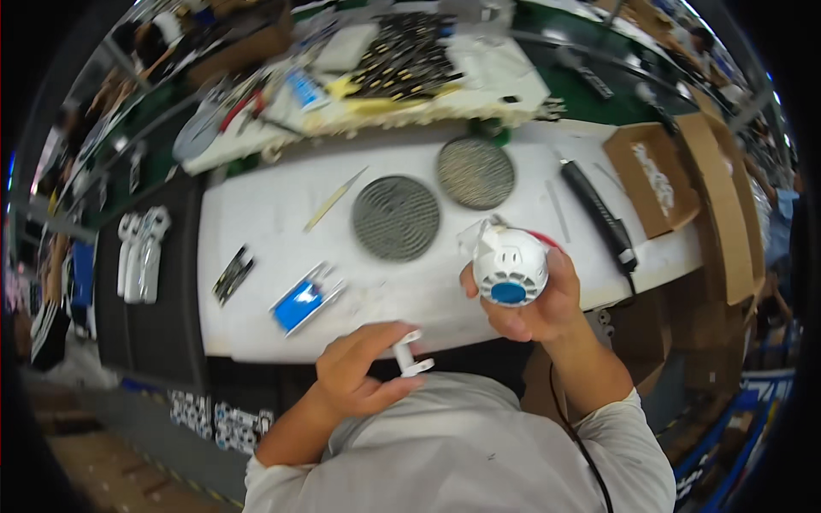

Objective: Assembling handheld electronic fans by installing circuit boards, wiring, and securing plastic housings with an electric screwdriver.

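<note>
My right hand (547,308) grips a round white plastic fan body (509,263) with a blue centre cap, held just above the white table's front edge (256,342). Close to my chest, my left hand (359,372) pinches a small white plastic bracket (410,357) between thumb and fingers. Two round grey mesh grilles lie on the table beyond: one (396,218) near the middle, the other (475,173) farther back to its right.
A black electric screwdriver (599,214) with a cord lies right of the grilles. An open cardboard box (654,179) stands at the far right. A blue-and-clear packet (301,303), a dark strip (233,274) and a thin stick (333,198) lie left. White handles (141,252) rest on a dark surface.
</note>
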